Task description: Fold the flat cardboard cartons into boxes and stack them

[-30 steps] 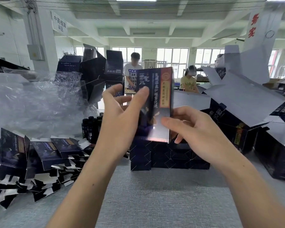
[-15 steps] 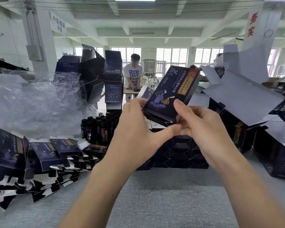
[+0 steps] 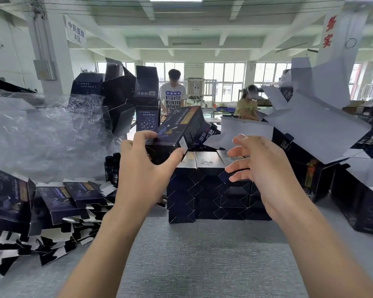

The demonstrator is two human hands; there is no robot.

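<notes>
Dark-blue printed cardboard box (image 3: pixel 181 125) tilted over dark box stack (image 3: pixel 209 190).
We judge it light, crushable: left grip (image 3: pixel 144 175) pinches its near end, right grip (image 3: pixel 267 173) spread, empty; take corners.

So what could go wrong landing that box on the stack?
1. Only the left hand grips the folded box, by its near end, and it is tilted; the right hand is open and off it. It may twist or slip.
2. Set down tilted, its lower corner could shove the top row of the stack of boxes out of line.
</notes>
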